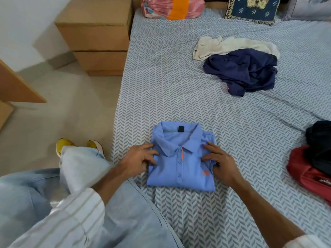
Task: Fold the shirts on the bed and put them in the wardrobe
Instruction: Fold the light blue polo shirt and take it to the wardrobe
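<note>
Blue shirt (180,158) folded flat on the bed (179,86), near the near edge, collar at the far side, buttons down the front. Left hand (138,159) on the left side of the blue shirt, fingers curled round the folded edge there. Right hand (219,163) on the right side, fingers bent and pinching the cloth at that edge. Both hands holding the blue shirt, one at each side.

Far and to the right on the bed: dark blue shirt (243,72) in a loose heap, not folded, lying partly on a white shirt (231,46) that pokes out behind it. At the right edge of the bed: red shirt (304,172) with a black shirt (320,144) on top of it.

At the far end of the bed: pink and orange bundle (172,8), and blue pillow (252,9) with a flower pattern to its right.

Left of the bed, on the floor: wooden drawers (96,34) by the wall. Yellow shoes (78,144) near the bed, under pale jeans.
</note>
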